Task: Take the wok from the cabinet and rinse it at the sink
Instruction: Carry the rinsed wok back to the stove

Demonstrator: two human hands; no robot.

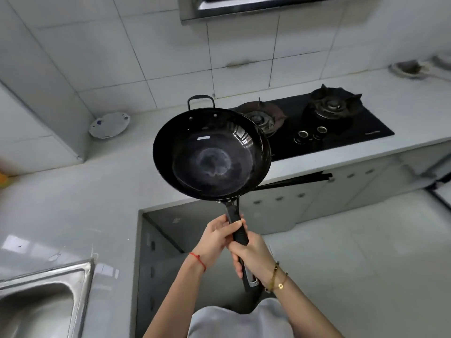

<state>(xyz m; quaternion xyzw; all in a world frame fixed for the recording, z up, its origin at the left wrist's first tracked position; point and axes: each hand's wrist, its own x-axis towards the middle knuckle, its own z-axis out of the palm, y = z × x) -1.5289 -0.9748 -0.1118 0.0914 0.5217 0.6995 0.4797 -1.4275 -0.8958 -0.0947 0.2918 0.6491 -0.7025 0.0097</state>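
Above the counter corner: black round steel wok aloft.
I note left hand and right hand both wrapped round its long handle, probably sharing weight for the carry to the steel sink.

A black two-burner gas stove is set into the pale grey table at the upper right of the frame, with two round knobs near its front edge. Above it, at the top edge, hangs the underside of a range hood. The wall behind is white tile. In the left corner, a white plate with blue markings leans tilted against the wall. At the far right edge, a blurred round metal dish sits on the table. The floor at lower right is pale tile.
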